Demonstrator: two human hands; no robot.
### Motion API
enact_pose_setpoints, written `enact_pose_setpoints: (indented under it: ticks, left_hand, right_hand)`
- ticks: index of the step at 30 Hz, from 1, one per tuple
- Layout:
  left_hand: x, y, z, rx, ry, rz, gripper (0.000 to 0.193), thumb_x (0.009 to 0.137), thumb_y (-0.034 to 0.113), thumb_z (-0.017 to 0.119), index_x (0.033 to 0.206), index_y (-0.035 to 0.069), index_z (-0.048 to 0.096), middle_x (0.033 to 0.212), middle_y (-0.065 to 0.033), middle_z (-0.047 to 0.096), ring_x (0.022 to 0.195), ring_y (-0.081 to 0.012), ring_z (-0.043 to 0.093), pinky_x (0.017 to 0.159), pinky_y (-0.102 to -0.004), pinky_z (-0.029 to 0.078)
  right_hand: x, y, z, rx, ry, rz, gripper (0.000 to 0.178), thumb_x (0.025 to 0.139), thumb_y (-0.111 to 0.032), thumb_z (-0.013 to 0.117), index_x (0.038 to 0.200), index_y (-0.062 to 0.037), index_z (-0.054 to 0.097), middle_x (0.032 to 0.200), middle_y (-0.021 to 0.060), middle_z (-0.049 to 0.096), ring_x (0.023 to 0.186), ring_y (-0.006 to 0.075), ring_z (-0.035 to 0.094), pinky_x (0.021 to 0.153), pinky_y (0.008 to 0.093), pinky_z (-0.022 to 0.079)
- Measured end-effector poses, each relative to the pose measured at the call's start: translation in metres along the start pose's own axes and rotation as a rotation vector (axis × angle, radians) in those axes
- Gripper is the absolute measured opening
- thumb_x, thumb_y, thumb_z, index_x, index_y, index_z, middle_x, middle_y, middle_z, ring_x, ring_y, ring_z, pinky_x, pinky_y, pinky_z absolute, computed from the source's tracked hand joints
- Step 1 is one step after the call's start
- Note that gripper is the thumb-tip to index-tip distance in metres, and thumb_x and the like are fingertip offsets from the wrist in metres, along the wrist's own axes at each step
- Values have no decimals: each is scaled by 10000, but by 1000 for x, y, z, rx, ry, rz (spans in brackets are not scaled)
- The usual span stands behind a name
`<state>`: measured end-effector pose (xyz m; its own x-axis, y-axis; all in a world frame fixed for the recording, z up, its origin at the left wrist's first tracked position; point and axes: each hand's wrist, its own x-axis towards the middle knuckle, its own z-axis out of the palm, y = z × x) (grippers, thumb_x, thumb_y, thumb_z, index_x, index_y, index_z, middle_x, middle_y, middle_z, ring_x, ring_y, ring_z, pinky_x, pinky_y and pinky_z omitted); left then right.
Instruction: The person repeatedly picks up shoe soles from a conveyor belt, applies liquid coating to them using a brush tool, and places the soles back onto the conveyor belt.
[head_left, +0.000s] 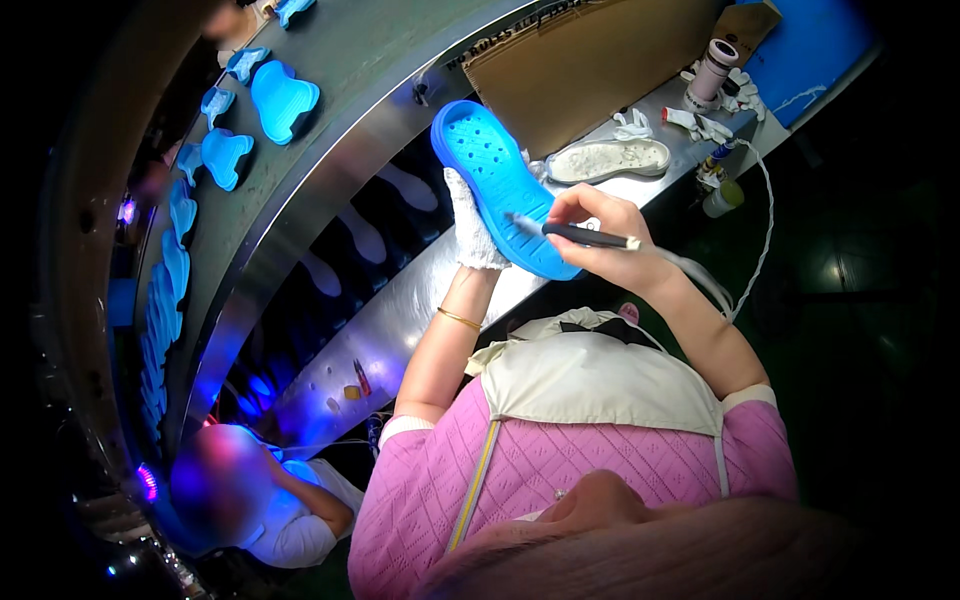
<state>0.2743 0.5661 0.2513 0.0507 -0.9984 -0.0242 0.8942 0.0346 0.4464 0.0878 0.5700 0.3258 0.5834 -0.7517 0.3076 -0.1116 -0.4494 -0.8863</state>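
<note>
A bright blue shoe sole (492, 165), with small holes at its far end and grooves along its inner face, is held tilted above the bench. My left hand (476, 228), in a white knit glove, grips it by its left edge. My bare right hand (615, 225) pinches a brush (585, 237) with a dark handle. Its pale, blurred tip is over the inner face near the sole's middle; whether the bristles touch it I cannot tell. Beyond my right hand, a pale sole-shaped tray (575, 165) with whitish matter inside lies on the metal bench (415, 275).
A curved conveyor belt (345, 60) at left carries several blue shoe pieces (283, 102). Cardboard (580, 65) stands behind the bench. A pink tumbler (712, 72), gloves (697, 125) and a white cord (768, 215) are at right. Another person (300, 515) sits at lower left.
</note>
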Motion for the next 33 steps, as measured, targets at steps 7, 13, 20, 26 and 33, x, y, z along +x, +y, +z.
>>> enact_pose_setpoints:
  ticks: [7, 13, 20, 26, 33]
  left_hand:
    - [-1, 13, 19, -51, -103, -57, 844, 809, 715, 452, 1335, 55, 416, 1228, -172, 550, 1055, -311, 568, 938, -451, 469]
    - [-29, -8, 53, -93, -209, -27, 981, 764, 788, 398, 1444, 92, 276, 1406, -188, 395, 1248, -356, 433, 1079, -482, 320]
    - [-9, -4, 46, -59, -242, 40, 962, 778, 791, 353, 1451, 109, 270, 1415, -195, 381, 1263, -399, 404, 1078, -506, 314]
    - [-10, 0, 55, -33, -267, 100, 957, 782, 782, 374, 1446, 100, 273, 1439, -179, 347, 1259, -332, 423, 1046, -465, 372]
    - [-17, 15, 52, -130, -358, 51, 883, 814, 723, 413, 1436, 105, 305, 1417, -205, 373, 1268, -340, 420, 1067, -480, 348]
  right_hand:
    - [-1, 0, -6, 222, -74, 88, 202, 769, -98, 701, 922, -38, 583, 842, 44, 630, 781, 107, 602, 698, 245, 475]
    - [10, 9, -33, 334, 109, 41, 176, 820, -25, 676, 946, -25, 554, 893, 53, 623, 811, 86, 588, 725, 217, 483]
    - [-7, -7, 0, 308, -29, 46, 157, 811, 1, 664, 908, -17, 542, 902, 72, 601, 787, 97, 584, 717, 227, 473]
    - [-6, -1, 10, 45, 162, -253, 166, 748, 31, 686, 847, -11, 561, 821, 95, 586, 712, 155, 603, 648, 247, 487]
    - [0, 1, 6, 723, 70, 204, 126, 826, -19, 654, 913, -17, 563, 887, 83, 641, 780, 132, 636, 729, 225, 492]
